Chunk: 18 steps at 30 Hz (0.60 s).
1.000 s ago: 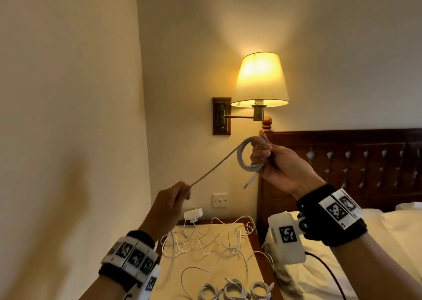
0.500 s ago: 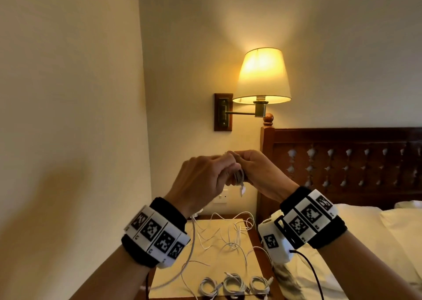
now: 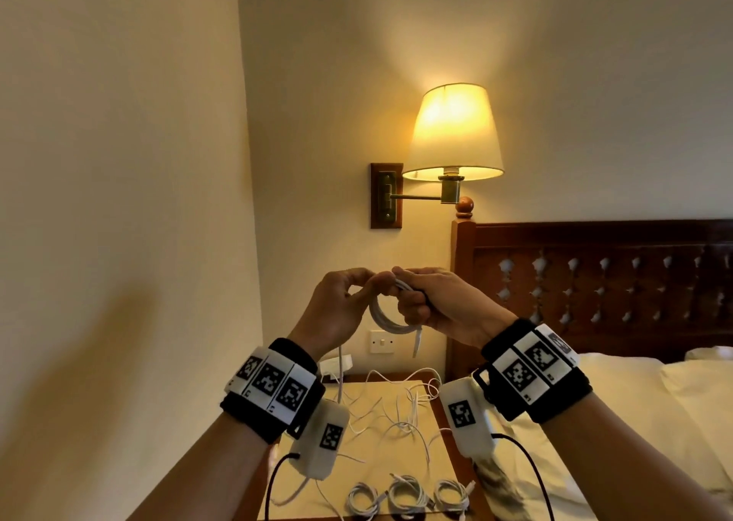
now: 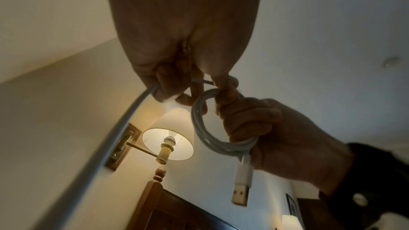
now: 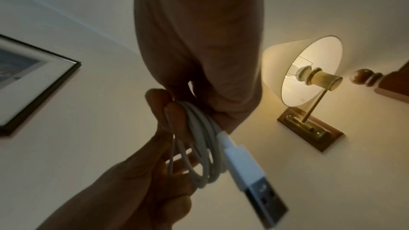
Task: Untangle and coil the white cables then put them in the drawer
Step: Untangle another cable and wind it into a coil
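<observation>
Looping between both fists: white cable (image 3: 390, 316), right hand (image 3: 444, 302) gripping the coil, left hand (image 3: 337, 306) pinching the strand (plug dangling).

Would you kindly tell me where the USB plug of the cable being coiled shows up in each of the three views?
Head: the USB plug hangs below the coil, centre frame, between both hands.
Left wrist: lower right of centre, dangling under the right hand.
Right wrist: large, lower right.
Shared landmark: the lit wall lamp.
</observation>
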### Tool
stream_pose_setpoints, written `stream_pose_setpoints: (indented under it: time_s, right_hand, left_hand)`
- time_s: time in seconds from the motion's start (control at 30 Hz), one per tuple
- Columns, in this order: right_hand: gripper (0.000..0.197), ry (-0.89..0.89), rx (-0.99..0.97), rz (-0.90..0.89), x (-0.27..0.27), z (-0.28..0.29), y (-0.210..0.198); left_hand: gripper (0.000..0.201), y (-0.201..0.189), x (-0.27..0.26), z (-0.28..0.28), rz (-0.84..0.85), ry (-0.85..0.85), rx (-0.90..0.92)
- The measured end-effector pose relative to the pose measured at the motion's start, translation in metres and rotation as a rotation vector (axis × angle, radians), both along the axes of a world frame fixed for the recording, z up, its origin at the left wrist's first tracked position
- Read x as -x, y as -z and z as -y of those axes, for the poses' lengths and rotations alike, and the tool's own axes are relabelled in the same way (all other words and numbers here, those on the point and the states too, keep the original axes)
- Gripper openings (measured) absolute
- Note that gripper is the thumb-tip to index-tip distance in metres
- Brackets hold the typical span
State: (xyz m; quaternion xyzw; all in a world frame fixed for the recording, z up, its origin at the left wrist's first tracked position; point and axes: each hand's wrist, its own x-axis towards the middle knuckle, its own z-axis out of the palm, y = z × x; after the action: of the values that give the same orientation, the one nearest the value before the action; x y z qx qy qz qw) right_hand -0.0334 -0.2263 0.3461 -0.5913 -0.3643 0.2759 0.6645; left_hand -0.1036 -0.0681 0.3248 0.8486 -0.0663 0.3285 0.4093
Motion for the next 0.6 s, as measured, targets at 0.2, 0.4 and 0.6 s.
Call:
stream_pose_setpoints:
  time_s: [0.2, 0.4, 0.6]
  right_hand:
    - [0.034, 0.051, -0.053, -0.109, -0.001, -0.008, -0.001]
    - [0.034, 0.093, -0.07, -0.085, 0.002, -0.013, 0.001]
    - [0.033, 0.201, -0.013, 0.176, 0.005, -0.015, 0.006]
  left_hand:
    - [0.042, -0.004, 0.008, 0.006, -0.211, 0.187, 0.374]
    - [0.042, 0.001, 0.01, 0.011, -0.237, 0.188, 0.504]
    - [0.039, 0.006, 0.005, 0.016, -0.054, -0.007, 0.355]
